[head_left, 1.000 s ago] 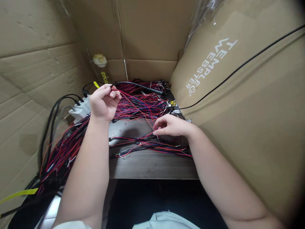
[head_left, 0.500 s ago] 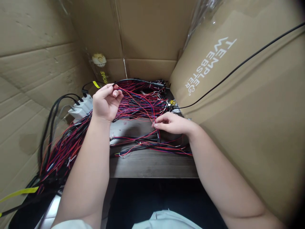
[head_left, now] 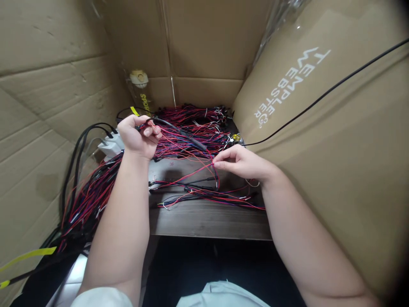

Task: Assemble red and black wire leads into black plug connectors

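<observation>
My left hand [head_left: 139, 136] is raised above the wires with its fingers curled round a wire harness. A black sleeved cable [head_left: 182, 133] and thin red wires run from it toward the right. My right hand [head_left: 239, 162] pinches red wires of that harness between thumb and fingertips, where they cross in front of the pile. Under my hands, more harnesses [head_left: 204, 192] with black sleeves and red and blue wires lie on the dark wooden table [head_left: 204, 219]. A large heap of similar wires [head_left: 191, 128] lies behind them.
Cardboard walls [head_left: 204, 42] enclose the table. A white power strip [head_left: 110, 147] with black plugs stands at the left, beside wires [head_left: 99, 192] hanging over the edge. A bottle with a cream cap [head_left: 139, 77] stands at the back. A black cable [head_left: 319, 100] crosses the right side.
The sleeved cable has swung down, its right end now close to my right hand. My right hand has shifted slightly right with the red wires, and the view has turned a little.
</observation>
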### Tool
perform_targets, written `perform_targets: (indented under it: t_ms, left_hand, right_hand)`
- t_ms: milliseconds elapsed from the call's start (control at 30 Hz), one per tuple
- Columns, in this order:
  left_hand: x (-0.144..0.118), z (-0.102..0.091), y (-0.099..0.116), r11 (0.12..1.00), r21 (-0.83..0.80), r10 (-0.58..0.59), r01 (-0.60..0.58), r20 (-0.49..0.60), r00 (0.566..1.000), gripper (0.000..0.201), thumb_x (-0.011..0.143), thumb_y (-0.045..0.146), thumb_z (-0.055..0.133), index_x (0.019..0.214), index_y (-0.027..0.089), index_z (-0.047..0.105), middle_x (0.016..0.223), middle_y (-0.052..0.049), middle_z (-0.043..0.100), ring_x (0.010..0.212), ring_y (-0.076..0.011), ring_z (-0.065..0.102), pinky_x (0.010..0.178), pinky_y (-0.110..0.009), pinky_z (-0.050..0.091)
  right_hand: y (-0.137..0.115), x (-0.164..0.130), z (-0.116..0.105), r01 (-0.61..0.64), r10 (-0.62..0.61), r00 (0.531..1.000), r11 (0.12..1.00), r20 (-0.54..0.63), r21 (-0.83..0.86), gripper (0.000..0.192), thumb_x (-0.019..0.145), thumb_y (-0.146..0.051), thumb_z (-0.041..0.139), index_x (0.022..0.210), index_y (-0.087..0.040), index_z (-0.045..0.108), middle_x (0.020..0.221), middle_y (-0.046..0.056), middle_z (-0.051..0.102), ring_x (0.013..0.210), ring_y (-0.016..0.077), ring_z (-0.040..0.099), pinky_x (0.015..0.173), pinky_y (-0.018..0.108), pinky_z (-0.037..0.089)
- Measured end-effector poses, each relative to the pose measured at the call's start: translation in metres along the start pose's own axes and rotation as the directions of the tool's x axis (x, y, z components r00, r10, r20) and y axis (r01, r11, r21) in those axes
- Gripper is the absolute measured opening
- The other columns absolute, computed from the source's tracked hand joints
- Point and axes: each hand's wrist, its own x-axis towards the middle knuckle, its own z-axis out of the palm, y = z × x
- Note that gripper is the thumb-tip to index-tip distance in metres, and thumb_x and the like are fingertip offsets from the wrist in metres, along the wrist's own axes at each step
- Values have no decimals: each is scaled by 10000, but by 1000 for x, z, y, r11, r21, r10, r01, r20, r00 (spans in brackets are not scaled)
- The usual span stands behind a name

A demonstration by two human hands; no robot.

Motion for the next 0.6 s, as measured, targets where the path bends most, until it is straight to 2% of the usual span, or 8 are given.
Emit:
perform_targets:
  t_ms: [100, 233, 367, 467, 600]
  left_hand:
    - [1, -2, 3, 999, 28, -19, 20, -49, 999, 342, 796, 289, 528, 503, 220, 366, 381, 16, 214, 384, -104, 327, 390, -244, 319]
    - [-2, 0, 9, 997, 57, -57, 61, -79, 995, 343, 784, 288, 503, 480, 201, 370, 370, 14, 160, 366, -87, 261, 367, -217, 239]
    - [-5, 5, 13, 997, 13, -70, 73, -151, 986, 312, 766, 247, 460, 469, 197, 377, 361, 9, 137, 360, -87, 247, 361, -197, 244]
    - [-5, 6, 14, 996, 2, -85, 86, -140, 986, 301, 737, 245, 467, 458, 194, 366, 355, 2, 144, 365, -93, 286, 359, -183, 239]
    - [-1, 2, 15, 995, -10, -99, 99, -136, 986, 281, 693, 251, 477, 445, 189, 359, 356, -3, 171, 357, -96, 278, 348, -180, 230]
  right_hand:
    - [-5, -3, -2, 13, -6, 996, 997, -90, 82, 355, 867, -520, 760, 918, -170, 790, 931, 57, 752, 849, 214, 657, 787, 321, 493]
    - [-11, -4, -4, 10, 24, 978, 987, -209, 159, 284, 837, -449, 756, 804, -168, 733, 802, 37, 678, 734, 170, 573, 694, 296, 428]
    - [-15, -2, -5, 156, 21, 909, 909, -416, 387, 181, 768, -342, 704, 691, -200, 622, 642, -10, 493, 622, 151, 444, 667, 311, 397]
    - [-21, -2, -6, 233, 23, 878, 852, -478, 468, 214, 747, -308, 641, 604, -231, 502, 568, -39, 295, 559, 155, 323, 700, 354, 427]
    - [-23, -7, -18, 267, 27, 856, 832, -516, 486, 312, 758, -284, 567, 534, -241, 354, 547, -28, 212, 531, 164, 240, 636, 358, 379]
